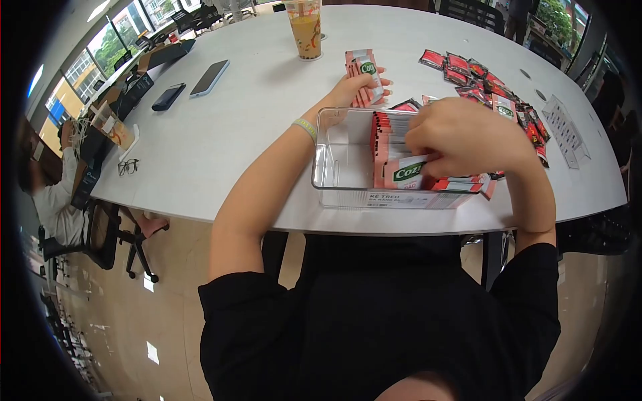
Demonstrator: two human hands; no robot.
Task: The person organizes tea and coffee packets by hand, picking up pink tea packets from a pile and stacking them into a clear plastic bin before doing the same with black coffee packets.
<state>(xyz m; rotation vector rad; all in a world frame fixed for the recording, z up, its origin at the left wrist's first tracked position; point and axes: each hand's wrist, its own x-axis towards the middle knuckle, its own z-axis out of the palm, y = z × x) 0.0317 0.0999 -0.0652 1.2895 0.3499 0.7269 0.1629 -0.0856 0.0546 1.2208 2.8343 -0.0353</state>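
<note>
My left hand [354, 88], beyond the bin's far side, is closed around a small stack of pink-and-white Cozy tea sachets [367, 69]. In front of me sits a clear plastic bin [342, 160] with a white label along its near wall. A row of upright tea sachets [403, 172] fills its middle, while its left end shows bare plastic. My right hand [468, 137] reaches over the bin's right part. Its fingers are curled and pinch at the sachets there; the fingertips are partly hidden.
Red and black sachets [478, 83] lie scattered beyond the bin to the right, near a white perforated piece [565, 132]. A drink cup [305, 30] stands at the back. Two phones [209, 78], glasses [128, 166] and another cup [114, 127] are leftward. A person [63, 200] sits far left.
</note>
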